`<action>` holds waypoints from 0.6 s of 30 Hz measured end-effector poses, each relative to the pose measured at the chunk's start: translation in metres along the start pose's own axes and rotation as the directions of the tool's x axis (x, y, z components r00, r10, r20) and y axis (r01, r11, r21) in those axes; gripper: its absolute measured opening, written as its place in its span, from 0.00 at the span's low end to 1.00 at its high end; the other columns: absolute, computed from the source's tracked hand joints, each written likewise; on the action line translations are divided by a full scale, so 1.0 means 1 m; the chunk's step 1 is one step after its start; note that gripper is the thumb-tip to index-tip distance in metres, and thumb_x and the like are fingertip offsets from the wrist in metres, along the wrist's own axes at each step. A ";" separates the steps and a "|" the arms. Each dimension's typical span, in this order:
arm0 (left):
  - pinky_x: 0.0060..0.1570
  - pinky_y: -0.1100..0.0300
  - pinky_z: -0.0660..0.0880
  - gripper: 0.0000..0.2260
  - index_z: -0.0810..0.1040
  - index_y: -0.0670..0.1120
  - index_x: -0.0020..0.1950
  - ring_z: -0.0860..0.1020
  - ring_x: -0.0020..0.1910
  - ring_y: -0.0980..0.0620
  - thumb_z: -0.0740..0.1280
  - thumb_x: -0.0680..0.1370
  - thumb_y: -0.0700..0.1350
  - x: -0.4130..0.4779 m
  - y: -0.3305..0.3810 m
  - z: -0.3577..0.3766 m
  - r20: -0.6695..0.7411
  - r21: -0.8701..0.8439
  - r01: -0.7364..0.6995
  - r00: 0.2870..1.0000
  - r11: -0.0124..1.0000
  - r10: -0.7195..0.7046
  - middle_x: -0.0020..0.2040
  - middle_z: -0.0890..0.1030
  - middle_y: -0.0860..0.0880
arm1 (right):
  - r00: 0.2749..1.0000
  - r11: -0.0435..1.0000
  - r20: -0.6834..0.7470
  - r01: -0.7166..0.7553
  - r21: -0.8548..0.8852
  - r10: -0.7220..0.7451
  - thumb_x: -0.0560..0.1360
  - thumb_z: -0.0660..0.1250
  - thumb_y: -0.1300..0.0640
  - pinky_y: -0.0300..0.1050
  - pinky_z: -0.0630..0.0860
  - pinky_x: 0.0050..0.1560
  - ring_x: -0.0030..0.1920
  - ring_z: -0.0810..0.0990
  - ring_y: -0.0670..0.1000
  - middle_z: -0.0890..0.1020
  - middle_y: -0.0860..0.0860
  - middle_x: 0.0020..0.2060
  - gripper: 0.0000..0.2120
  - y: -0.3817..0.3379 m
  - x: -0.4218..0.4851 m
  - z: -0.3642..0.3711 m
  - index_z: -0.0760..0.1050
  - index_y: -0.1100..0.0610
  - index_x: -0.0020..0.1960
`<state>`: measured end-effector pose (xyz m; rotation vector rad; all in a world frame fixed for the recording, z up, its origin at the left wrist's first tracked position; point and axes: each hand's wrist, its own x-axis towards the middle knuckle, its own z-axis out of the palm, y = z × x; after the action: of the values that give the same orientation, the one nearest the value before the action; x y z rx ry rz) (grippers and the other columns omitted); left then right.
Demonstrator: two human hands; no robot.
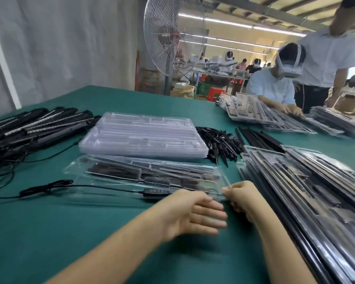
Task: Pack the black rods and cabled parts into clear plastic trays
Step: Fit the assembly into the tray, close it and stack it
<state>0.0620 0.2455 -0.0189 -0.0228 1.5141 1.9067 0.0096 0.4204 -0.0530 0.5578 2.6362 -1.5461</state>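
Observation:
A clear plastic tray [111, 171] filled with black rods lies on the green table in front of me. My right hand [241, 196] pinches its near right corner with curled fingers. My left hand [195, 214], blurred, hovers with straight fingers just left of that corner. A black cable with an inline controller [155, 191] lies along the tray's near edge. Behind it sits a stack of empty clear trays [143, 134]. Black rods with cables [29, 130] are heaped at the far left.
A pile of small black spikes [219, 142] and loose black strips [260, 138] lie right of the empty trays. Packed trays [305, 191] are stacked along the right. Across the table a person in a headset handles more trays [254, 113]. A big fan [172, 35] stands behind.

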 end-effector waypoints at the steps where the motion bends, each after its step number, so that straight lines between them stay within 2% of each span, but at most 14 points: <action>1: 0.37 0.57 0.81 0.10 0.81 0.41 0.46 0.84 0.42 0.48 0.61 0.79 0.41 -0.010 0.006 -0.011 -0.034 0.156 -0.115 0.992 0.981 0.121 0.42 0.85 0.44 | 1.000 0.999 -0.019 0.013 -0.042 -0.014 0.75 0.68 0.60 0.38 0.61 0.23 0.23 0.64 0.50 0.69 0.53 0.21 0.10 0.001 0.001 0.000 0.74 0.62 0.36; 2: 0.39 0.57 0.81 0.10 0.81 0.44 0.44 0.84 0.41 0.51 0.61 0.79 0.40 -0.017 0.012 -0.025 -0.098 0.335 -0.234 0.955 0.913 0.281 0.40 0.85 0.47 | 0.999 0.996 -0.032 0.022 -0.087 -0.025 0.75 0.68 0.59 0.39 0.62 0.25 0.22 0.65 0.50 0.70 0.53 0.21 0.09 0.002 0.001 0.000 0.75 0.61 0.38; 3: 0.44 0.57 0.81 0.10 0.82 0.47 0.44 0.83 0.43 0.54 0.62 0.79 0.41 -0.020 0.019 -0.041 -0.167 0.549 -0.313 0.867 0.775 0.469 0.42 0.85 0.51 | 0.999 0.990 -0.039 0.032 -0.137 -0.037 0.74 0.68 0.58 0.39 0.63 0.25 0.21 0.66 0.50 0.71 0.53 0.21 0.08 0.003 0.001 0.000 0.75 0.61 0.39; 4: 0.53 0.59 0.77 0.09 0.82 0.51 0.48 0.81 0.48 0.57 0.62 0.79 0.42 -0.022 0.026 -0.060 -0.190 0.768 -0.301 0.736 0.565 0.650 0.48 0.84 0.55 | 0.998 0.981 -0.040 0.043 -0.192 -0.051 0.74 0.68 0.57 0.38 0.64 0.26 0.21 0.67 0.50 0.72 0.53 0.22 0.08 0.004 0.001 0.000 0.75 0.60 0.39; 5: 0.62 0.61 0.69 0.10 0.80 0.54 0.57 0.77 0.58 0.59 0.61 0.80 0.45 -0.022 0.032 -0.078 -0.132 0.927 -0.189 0.642 0.323 0.755 0.58 0.80 0.58 | 0.997 0.968 -0.039 0.057 -0.246 -0.069 0.74 0.67 0.56 0.38 0.65 0.28 0.23 0.68 0.50 0.73 0.53 0.24 0.08 0.004 0.000 0.001 0.75 0.59 0.39; 6: 0.68 0.60 0.59 0.15 0.72 0.57 0.67 0.68 0.68 0.59 0.59 0.81 0.49 -0.021 0.035 -0.096 -0.050 0.992 -0.060 0.629 0.113 0.776 0.68 0.70 0.60 | 0.995 0.953 -0.041 0.073 -0.295 -0.089 0.73 0.67 0.55 0.39 0.67 0.30 0.25 0.69 0.51 0.74 0.54 0.26 0.08 0.004 -0.001 0.001 0.73 0.58 0.38; 7: 0.71 0.58 0.49 0.20 0.61 0.60 0.74 0.56 0.74 0.58 0.55 0.82 0.53 -0.017 0.036 -0.115 -0.012 0.999 0.045 0.690 -0.027 0.724 0.73 0.58 0.62 | 0.993 0.939 -0.048 0.082 -0.333 -0.104 0.72 0.68 0.54 0.41 0.68 0.33 0.29 0.71 0.52 0.75 0.54 0.29 0.08 0.003 -0.003 0.000 0.73 0.56 0.38; 8: 0.73 0.54 0.43 0.22 0.50 0.63 0.75 0.47 0.76 0.57 0.50 0.82 0.56 -0.013 0.033 -0.131 -0.035 0.987 0.128 0.771 -0.101 0.635 0.74 0.48 0.63 | 0.992 0.928 -0.058 0.080 -0.364 -0.108 0.72 0.68 0.54 0.42 0.68 0.35 0.32 0.72 0.52 0.76 0.55 0.31 0.08 0.002 -0.004 -0.001 0.72 0.56 0.38; 10: 0.73 0.48 0.37 0.22 0.37 0.67 0.72 0.38 0.76 0.56 0.43 0.80 0.61 -0.006 0.018 -0.150 -0.132 0.959 0.233 0.870 -0.161 0.475 0.75 0.40 0.62 | 0.991 0.896 -0.084 0.059 -0.440 -0.106 0.71 0.68 0.52 0.43 0.67 0.37 0.36 0.72 0.51 0.76 0.54 0.35 0.10 0.000 -0.008 -0.002 0.70 0.56 0.38; 12: 0.72 0.48 0.35 0.21 0.30 0.68 0.67 0.36 0.75 0.57 0.38 0.78 0.63 -0.001 0.001 -0.159 -0.149 0.949 0.253 0.885 -0.187 0.440 0.75 0.36 0.61 | 0.988 0.844 -0.113 0.028 -0.536 -0.104 0.72 0.68 0.49 0.43 0.66 0.38 0.41 0.73 0.53 0.75 0.52 0.41 0.13 -0.004 -0.011 -0.002 0.68 0.56 0.43; 15: 0.72 0.49 0.35 0.21 0.28 0.66 0.66 0.36 0.75 0.57 0.35 0.76 0.64 0.002 -0.008 -0.161 -0.157 0.947 0.271 0.862 -0.175 0.483 0.73 0.35 0.62 | 0.974 0.766 -0.137 0.053 -0.641 -0.182 0.74 0.67 0.49 0.46 0.68 0.45 0.53 0.73 0.57 0.71 0.54 0.52 0.16 -0.008 -0.018 0.002 0.67 0.57 0.54; 18: 0.73 0.50 0.36 0.25 0.30 0.64 0.68 0.35 0.74 0.58 0.31 0.72 0.65 0.002 -0.007 -0.160 -0.166 0.954 0.260 0.870 -0.147 0.464 0.73 0.35 0.63 | 0.907 0.739 -0.128 0.239 -0.630 -0.402 0.75 0.65 0.59 0.46 0.66 0.50 0.57 0.68 0.55 0.71 0.54 0.54 0.12 -0.010 -0.020 0.009 0.71 0.56 0.58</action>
<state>0.0015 0.1091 -0.0770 0.3962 3.0852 0.1061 0.0238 0.4025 -0.0451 0.2637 3.3260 -0.5823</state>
